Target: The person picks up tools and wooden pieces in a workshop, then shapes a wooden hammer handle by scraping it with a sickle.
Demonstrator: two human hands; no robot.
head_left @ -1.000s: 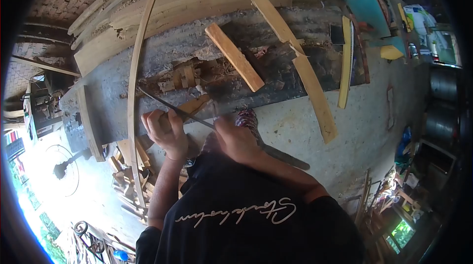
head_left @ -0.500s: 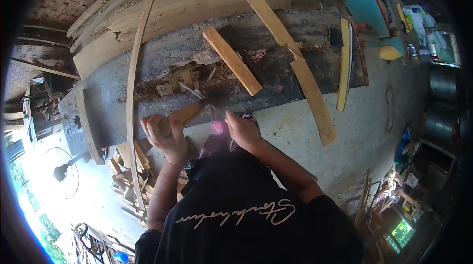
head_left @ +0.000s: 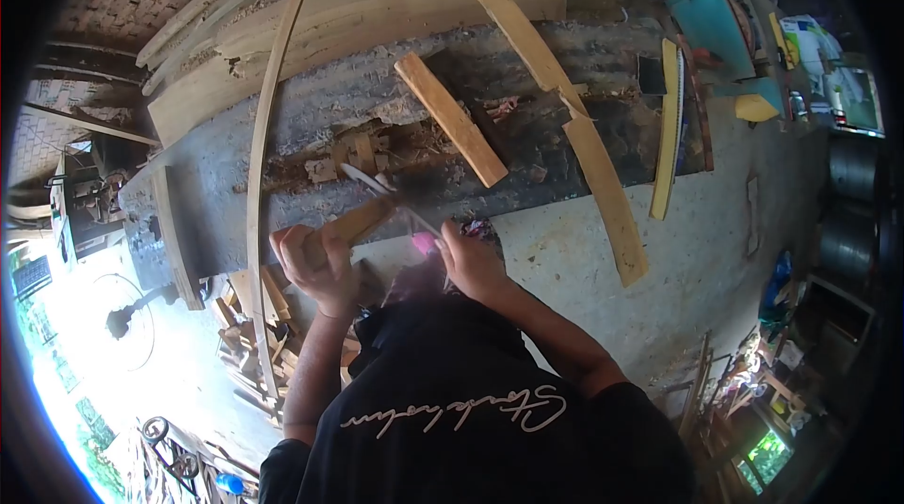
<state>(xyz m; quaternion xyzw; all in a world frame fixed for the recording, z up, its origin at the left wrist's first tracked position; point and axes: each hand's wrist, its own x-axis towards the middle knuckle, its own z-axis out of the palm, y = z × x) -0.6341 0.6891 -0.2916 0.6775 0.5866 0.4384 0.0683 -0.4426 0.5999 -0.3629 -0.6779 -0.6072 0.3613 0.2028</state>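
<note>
My left hand (head_left: 315,264) is closed round a short piece of wood (head_left: 363,220), which points up and right over the near edge of the dark, rough timber slab (head_left: 320,95). My right hand (head_left: 473,264) is closed at the lower end of a long, thin, pale tool (head_left: 369,180). That tool slants up and left across the tip of the wood piece; it is smeared by motion and its exact kind cannot be made out. A small pink thing (head_left: 424,242) shows beside my right fingers, partly hidden.
A thick wood block (head_left: 452,120) and a long cracked board (head_left: 603,198) lie across the slab. A narrow strip (head_left: 266,99) crosses on the left, a yellowish strip (head_left: 665,128) on the right. Offcuts (head_left: 250,344) are piled on the floor beside my left arm.
The pale tool shows further out past the wood piece's tip, toward the upper left. Both hands keep their grip. The whole view has shifted slightly.
</note>
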